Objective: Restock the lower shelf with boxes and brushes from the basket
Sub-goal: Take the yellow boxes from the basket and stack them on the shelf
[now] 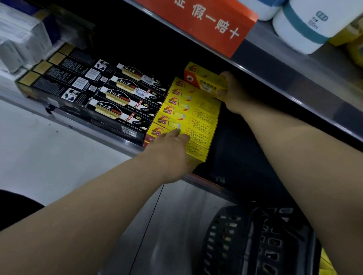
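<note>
Nearest, left hand [171, 149] presses flat against stacked yellow cardboard boxes [186, 116]; right hand [232, 91], gripping another yellow box [203, 79], could topple them.

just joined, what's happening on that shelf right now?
A person is restocking the lower shelf. The right hand holds a yellow box at the back of a row of yellow boxes, under the upper shelf. The left hand rests on the front of that row. Black boxes lie beside them; the black basket sits below.
</note>
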### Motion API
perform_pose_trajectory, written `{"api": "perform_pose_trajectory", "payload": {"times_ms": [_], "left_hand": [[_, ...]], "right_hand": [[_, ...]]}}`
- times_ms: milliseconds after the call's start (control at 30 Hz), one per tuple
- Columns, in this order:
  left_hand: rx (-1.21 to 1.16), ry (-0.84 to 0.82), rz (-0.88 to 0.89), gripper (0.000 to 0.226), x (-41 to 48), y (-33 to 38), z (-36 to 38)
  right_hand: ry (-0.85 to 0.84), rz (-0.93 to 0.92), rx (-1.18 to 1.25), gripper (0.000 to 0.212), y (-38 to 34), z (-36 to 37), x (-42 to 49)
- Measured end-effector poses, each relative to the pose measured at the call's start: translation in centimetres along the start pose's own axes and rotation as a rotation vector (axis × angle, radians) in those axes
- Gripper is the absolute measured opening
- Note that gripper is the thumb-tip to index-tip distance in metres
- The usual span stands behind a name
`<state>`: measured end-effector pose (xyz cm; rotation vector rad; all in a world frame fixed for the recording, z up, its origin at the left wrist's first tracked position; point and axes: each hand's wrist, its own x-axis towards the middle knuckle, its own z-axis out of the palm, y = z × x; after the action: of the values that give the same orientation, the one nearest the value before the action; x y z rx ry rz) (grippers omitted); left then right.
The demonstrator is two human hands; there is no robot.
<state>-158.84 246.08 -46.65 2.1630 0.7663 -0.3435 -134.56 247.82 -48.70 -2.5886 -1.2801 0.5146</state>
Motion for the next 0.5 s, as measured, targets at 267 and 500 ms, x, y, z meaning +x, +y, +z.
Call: {"api": "perform_pose_trajectory", "payload": {"times_ms": [267,500], "left_hand": [[0.107,-0.047,0.019,0.073,0.4,-0.7,0.5],[-0.13,0.073,0.01,0.063,-0.6,0.9,-0.8]], "right_hand": [[-0.158,0.046,-0.093,0.047,-0.6,1.6,1.8],[-0.244,0.073,-0.242,0.062,-0.9,1.3,0.5]]}}
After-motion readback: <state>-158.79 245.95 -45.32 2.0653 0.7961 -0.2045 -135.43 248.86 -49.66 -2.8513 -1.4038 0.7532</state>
